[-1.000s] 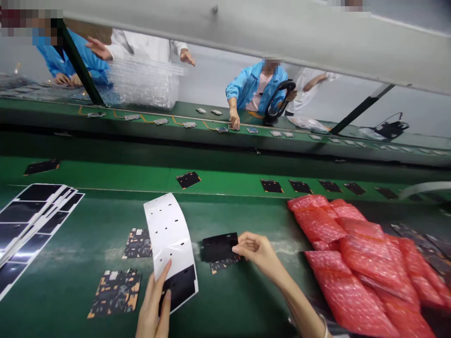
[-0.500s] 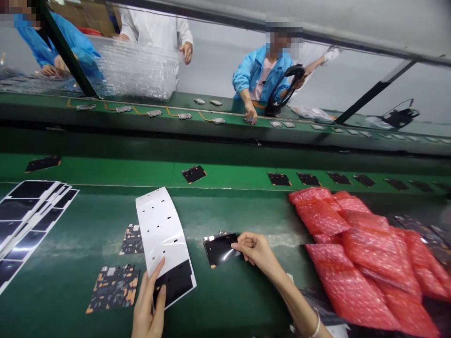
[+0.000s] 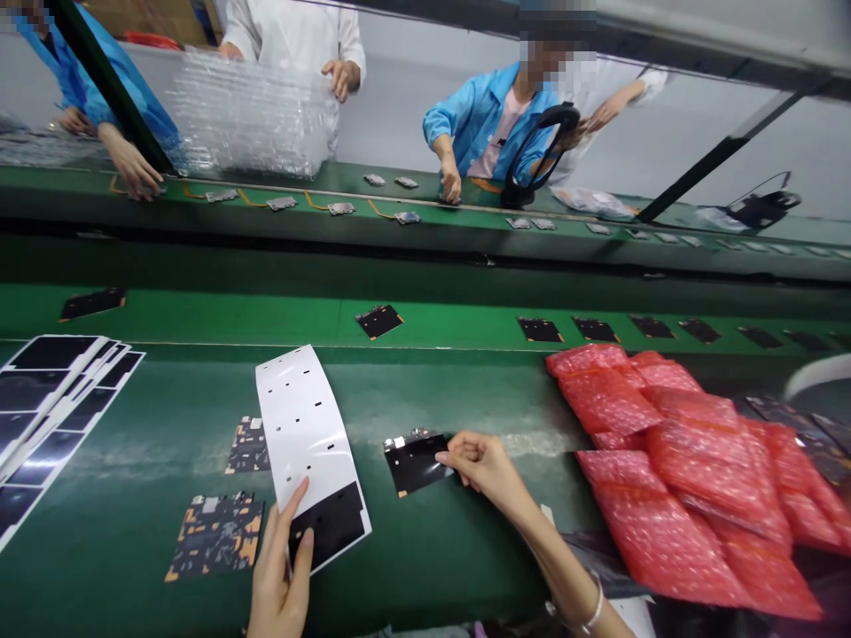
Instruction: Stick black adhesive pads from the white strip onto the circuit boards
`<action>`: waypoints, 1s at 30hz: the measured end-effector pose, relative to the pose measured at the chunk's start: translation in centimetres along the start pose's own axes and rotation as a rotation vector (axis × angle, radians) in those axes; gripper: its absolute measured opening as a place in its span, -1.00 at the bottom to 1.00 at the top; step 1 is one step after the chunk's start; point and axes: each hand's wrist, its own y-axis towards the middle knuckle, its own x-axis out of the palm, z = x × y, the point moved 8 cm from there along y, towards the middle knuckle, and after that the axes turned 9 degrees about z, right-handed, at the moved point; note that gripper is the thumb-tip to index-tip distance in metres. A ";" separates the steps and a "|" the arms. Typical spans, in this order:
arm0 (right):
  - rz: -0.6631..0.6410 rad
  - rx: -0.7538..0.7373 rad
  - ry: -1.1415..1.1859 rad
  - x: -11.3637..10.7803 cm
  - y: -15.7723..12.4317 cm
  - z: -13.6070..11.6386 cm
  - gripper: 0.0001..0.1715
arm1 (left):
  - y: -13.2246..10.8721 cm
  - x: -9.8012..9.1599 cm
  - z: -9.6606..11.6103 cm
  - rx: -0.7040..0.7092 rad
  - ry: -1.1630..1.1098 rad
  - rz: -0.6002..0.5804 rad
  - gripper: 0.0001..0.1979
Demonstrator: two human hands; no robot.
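Black film: one glossy rectangle, right hand pinching it. Left hand clamps one curved white sheet. Two circuit boards near left.

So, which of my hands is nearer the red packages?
Right. Your right hand is left of the red packages; your left hand, holding the white sheet, is farther left.

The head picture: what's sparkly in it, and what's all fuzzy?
Head view: bright glints dot the red bags and the clear plastic stack; head view: the black film looks glossy; head view: the far-right boards on the green belt look hazy.
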 end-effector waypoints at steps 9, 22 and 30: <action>0.008 0.003 -0.008 -0.1 0.3 0.7 -0.39 | 0.1 -0.2 0.8 0.058 0.024 0.015 -0.49; 0.019 -0.007 -0.038 -0.2 0.5 1.0 -0.37 | 0.0 0.0 0.4 0.016 0.004 0.005 -0.51; 0.018 -0.026 -0.062 -0.1 0.5 1.3 -0.41 | -0.1 0.0 -0.7 -0.021 0.014 0.007 -0.50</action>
